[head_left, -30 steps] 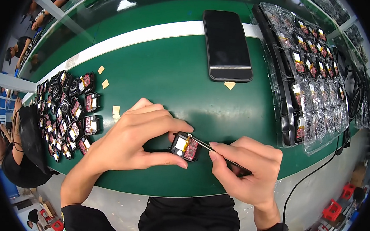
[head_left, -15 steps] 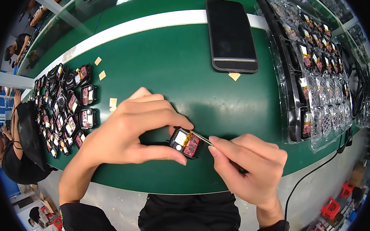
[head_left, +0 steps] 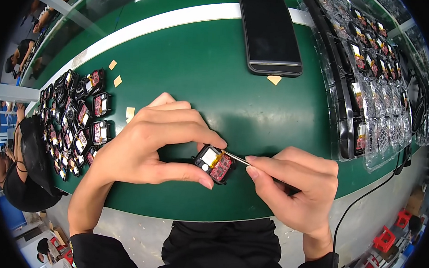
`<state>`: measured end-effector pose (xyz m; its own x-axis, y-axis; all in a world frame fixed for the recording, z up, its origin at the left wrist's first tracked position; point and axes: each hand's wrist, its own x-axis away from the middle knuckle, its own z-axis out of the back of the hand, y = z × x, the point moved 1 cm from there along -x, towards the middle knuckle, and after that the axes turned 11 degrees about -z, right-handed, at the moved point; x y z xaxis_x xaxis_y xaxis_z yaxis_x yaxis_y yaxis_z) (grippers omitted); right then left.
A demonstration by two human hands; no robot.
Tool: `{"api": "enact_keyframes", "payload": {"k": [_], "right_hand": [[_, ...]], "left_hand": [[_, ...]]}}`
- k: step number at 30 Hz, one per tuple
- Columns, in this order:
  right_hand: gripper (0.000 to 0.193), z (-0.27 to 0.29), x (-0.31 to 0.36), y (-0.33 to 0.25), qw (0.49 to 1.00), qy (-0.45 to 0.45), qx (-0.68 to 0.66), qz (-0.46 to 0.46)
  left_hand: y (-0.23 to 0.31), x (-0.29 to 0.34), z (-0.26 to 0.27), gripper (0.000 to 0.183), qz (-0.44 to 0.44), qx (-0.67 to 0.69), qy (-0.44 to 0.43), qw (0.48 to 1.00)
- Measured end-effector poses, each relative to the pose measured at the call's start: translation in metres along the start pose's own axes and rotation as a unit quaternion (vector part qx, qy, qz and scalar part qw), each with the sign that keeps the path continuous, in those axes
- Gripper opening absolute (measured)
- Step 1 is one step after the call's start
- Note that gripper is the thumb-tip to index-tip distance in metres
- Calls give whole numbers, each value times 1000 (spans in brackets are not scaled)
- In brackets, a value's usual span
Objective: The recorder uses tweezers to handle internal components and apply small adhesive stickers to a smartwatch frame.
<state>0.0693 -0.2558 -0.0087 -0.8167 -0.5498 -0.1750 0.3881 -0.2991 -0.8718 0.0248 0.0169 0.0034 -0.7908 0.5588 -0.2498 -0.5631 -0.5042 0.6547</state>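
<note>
A small open watch case (head_left: 221, 169) with a black frame, a red circuit board, a white block and yellow tape is in front of me over the table. My left hand (head_left: 143, 142) is curled around it, index fingertip at the top edge and thumb by the lower left side. Between thumb and fingers of my right hand (head_left: 301, 192) is a thin pair of metal tweezers (head_left: 238, 158). Their tips touch or hover by the upper edge of the board, close to the yellow tape; whether they pinch anything is too small to tell.
Many similar open watch cases (head_left: 99, 132) lie heaped at the left of the green table (head_left: 194, 65). A black phone (head_left: 270, 32) lies at the back. Clear plastic trays (head_left: 382, 135) holding more cases stand at the right, near a black cable (head_left: 349, 209). Small tan paper pieces (head_left: 117, 81) are scattered about.
The whole view has shifted slightly. My right hand has moved a little to the right, and the tweezers lie at a flatter angle. My left hand still holds the watch case.
</note>
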Motion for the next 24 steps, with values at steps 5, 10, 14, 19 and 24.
{"api": "enact_keyframes", "payload": {"k": [5, 10, 14, 19, 24], "right_hand": [[20, -1, -1, 0, 1000, 6, -4, 5], [18, -1, 1, -3, 1000, 5, 7, -27], [18, -2, 0, -3, 1000, -1, 6, -27], [19, -2, -1, -2, 1000, -6, 2, -29], [19, -2, -1, -2, 1000, -7, -1, -26]], "left_hand": [[1, 0, -1, 61, 2, -1, 2, 1000], [1, -1, -1, 62, -1, -19, -4, 1000], [1, 0, -1, 62, 0, -13, -9, 1000], [0, 1, -1, 62, 0, -14, -7, 1000], [2, -2, -2, 59, -2, -17, -6, 1000]]}}
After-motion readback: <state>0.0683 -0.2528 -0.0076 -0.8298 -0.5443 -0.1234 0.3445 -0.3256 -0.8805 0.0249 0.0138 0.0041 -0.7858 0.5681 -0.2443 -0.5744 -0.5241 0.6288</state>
